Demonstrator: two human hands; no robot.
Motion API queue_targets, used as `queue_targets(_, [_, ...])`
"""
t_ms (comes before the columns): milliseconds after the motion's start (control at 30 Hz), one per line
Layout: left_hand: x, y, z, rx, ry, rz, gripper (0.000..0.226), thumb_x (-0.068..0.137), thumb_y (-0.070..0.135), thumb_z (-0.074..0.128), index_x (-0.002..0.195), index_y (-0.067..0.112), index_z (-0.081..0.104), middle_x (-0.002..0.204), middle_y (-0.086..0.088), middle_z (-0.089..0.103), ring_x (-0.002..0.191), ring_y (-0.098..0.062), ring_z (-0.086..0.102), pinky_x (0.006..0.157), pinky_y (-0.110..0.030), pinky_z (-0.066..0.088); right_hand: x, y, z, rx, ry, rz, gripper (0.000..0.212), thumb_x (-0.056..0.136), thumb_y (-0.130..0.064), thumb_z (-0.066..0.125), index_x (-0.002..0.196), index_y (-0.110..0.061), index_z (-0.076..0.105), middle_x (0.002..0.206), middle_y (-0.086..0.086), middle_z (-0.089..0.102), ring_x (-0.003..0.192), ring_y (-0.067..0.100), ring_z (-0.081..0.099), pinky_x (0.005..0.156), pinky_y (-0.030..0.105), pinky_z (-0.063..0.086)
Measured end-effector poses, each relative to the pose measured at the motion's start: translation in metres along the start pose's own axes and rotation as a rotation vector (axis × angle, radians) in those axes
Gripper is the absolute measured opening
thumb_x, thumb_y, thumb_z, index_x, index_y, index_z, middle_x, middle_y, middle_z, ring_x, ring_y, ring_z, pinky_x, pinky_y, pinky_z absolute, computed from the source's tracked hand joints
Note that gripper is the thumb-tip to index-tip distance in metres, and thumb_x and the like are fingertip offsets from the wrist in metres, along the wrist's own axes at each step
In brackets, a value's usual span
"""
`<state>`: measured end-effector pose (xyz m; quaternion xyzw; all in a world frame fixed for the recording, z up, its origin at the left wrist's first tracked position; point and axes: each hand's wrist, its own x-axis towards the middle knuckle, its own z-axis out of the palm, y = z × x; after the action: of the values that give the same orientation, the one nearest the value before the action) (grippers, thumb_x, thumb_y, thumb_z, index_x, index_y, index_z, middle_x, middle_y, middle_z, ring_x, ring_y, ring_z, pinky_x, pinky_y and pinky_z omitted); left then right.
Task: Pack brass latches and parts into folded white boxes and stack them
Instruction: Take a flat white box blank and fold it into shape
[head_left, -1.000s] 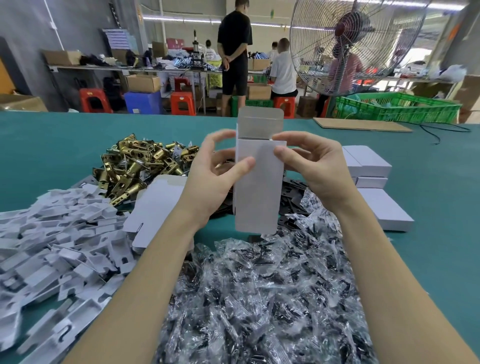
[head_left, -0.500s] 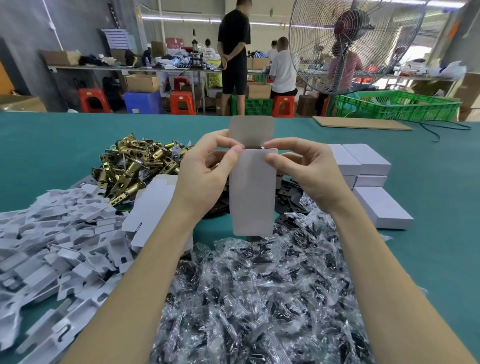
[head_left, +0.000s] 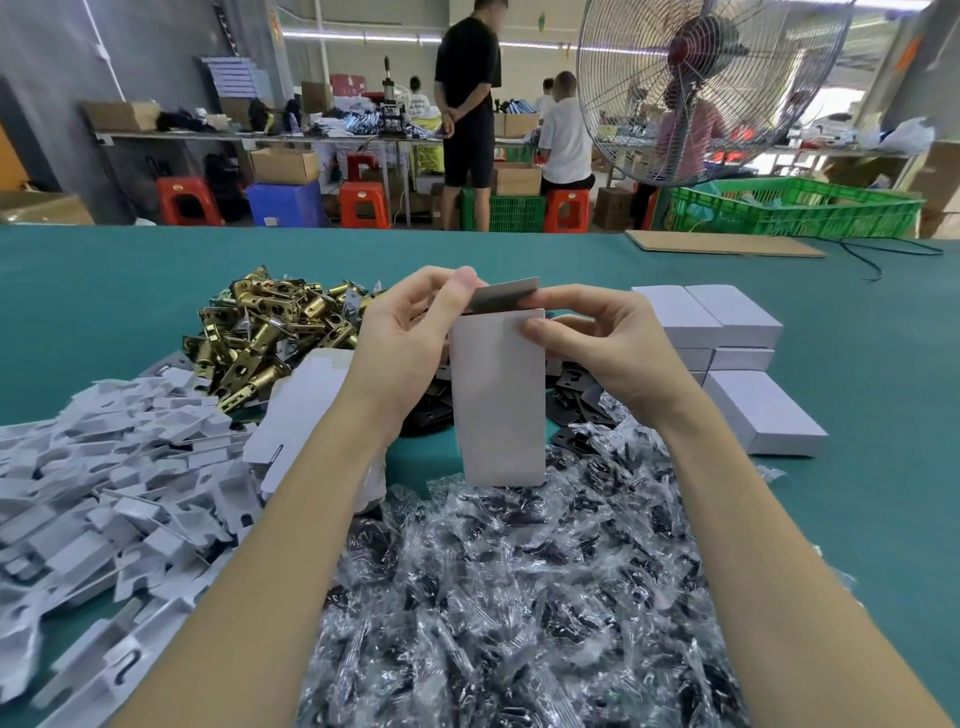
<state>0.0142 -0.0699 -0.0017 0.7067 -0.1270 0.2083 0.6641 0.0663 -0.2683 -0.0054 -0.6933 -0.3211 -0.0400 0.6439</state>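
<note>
Just this side of the brass latches, I pinch the white box upright, left hand and right hand folding its top flap shut.

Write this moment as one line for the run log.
step: closing top flap | left hand: holds white box | right hand: presses flap down

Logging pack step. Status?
Left hand and right hand both grip upright white box. Top flap folding down, not tucked. Nothing obstructing.
</note>
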Motion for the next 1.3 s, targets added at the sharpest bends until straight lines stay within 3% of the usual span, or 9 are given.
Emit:
queue_targets(167, [0.002,-0.001,-0.002,-0.020,-0.015,-0.055,0.006,0.098,0.026,0.066,0.099,0.023,0.072,0.091,-0.005,0.075,0.080,-0.019,0.064,0.073,-0.039,0.052,0.000,-0.002,0.000,0.049,-0.014,-0.002,0.021,0.090,-0.011,0.076,0.103,-0.027,0.080,0.102,0.002,0.079,0.096,0.021,0.076,0.081,0.030,0.060])
queue_targets(333, [0.000,0.000,-0.001,-0.003,0.035,-0.038,0.013,0.097,0.019,0.068,0.097,0.027,0.078,0.105,-0.022,0.071,0.085,-0.020,0.064,0.073,-0.045,0.054,0.001,-0.003,0.006,0.029,0.016,-0.015,0.019,0.090,-0.006,0.076,0.101,-0.022,0.078,0.097,-0.004,0.078,0.089,0.015,0.075,0.075,0.025,0.058])
queue_targets(500, [0.000,0.004,-0.001,0.052,0.088,-0.045,0.015,0.095,0.015,0.070,0.093,0.026,0.080,0.104,-0.020,0.072,0.087,-0.020,0.065,0.089,-0.057,0.055,0.000,-0.003,0.009,0.049,0.049,0.012,0.024,0.086,-0.009,0.080,0.097,-0.019,0.061,0.092,-0.004,0.077,0.083,0.017,0.073,0.071,0.026,0.057])
queue_targets(633, [-0.001,0.008,-0.003,0.138,0.062,-0.011,0.014,0.095,0.013,0.070,0.097,0.022,0.080,0.099,-0.016,0.074,0.082,-0.017,0.068,0.083,-0.059,0.057,-0.001,-0.004,0.007,0.039,0.052,0.021,0.022,0.084,-0.013,0.082,0.090,-0.019,0.062,0.090,-0.004,0.073,0.084,0.017,0.073,0.072,0.024,0.056])
queue_targets(800, [-0.002,0.010,-0.007,0.224,0.041,0.038,0.018,0.096,0.013,0.069,0.095,0.028,0.079,0.089,-0.011,0.076,0.084,-0.030,0.072,0.080,-0.057,0.058,-0.002,-0.004,0.009,0.052,0.043,0.044,0.019,0.087,-0.014,0.080,0.091,-0.019,0.062,0.090,0.000,0.074,0.085,0.018,0.072,0.072,0.028,0.058])
queue_targets(1000, [0.003,0.011,-0.005,0.282,0.034,0.045,0.014,0.092,0.013,0.070,0.087,0.024,0.077,0.087,0.001,0.076,0.081,-0.032,0.070,0.079,-0.046,0.059,0.000,-0.008,0.011,0.068,0.079,0.080,0.011,0.097,-0.017,0.069,0.087,-0.018,0.063,0.080,-0.002,0.073,0.075,0.012,0.069,0.065,0.028,0.059])
queue_targets(1100, [0.003,0.014,-0.006,0.282,-0.003,0.053,0.014,0.092,0.010,0.071,0.085,0.022,0.075,0.083,0.003,0.073,0.072,-0.025,0.065,0.073,-0.038,0.057,0.001,-0.014,0.009,0.044,0.052,0.074,0.008,0.098,-0.017,0.068,0.092,-0.020,0.063,0.080,0.000,0.074,0.069,0.014,0.068,0.062,0.026,0.057])
queue_targets(1200, [0.003,0.016,-0.011,0.268,-0.046,0.030,0.013,0.093,0.011,0.070,0.087,0.021,0.075,0.087,-0.002,0.073,0.073,-0.017,0.062,0.079,-0.045,0.058,0.002,-0.021,0.007,-0.007,0.011,0.051,0.009,0.097,-0.015,0.069,0.103,-0.022,0.068,0.085,0.003,0.077,0.069,0.014,0.070,0.063,0.024,0.056])
queue_targets(1300, [0.002,0.018,-0.016,0.260,-0.099,0.005,0.011,0.095,0.015,0.070,0.089,0.023,0.075,0.087,0.006,0.073,0.077,-0.013,0.066,0.085,-0.049,0.057,0.004,-0.026,0.003,-0.029,0.005,0.060,0.007,0.094,-0.013,0.072,0.092,-0.020,0.074,0.101,0.000,0.077,0.069,0.020,0.074,0.066,0.031,0.060])
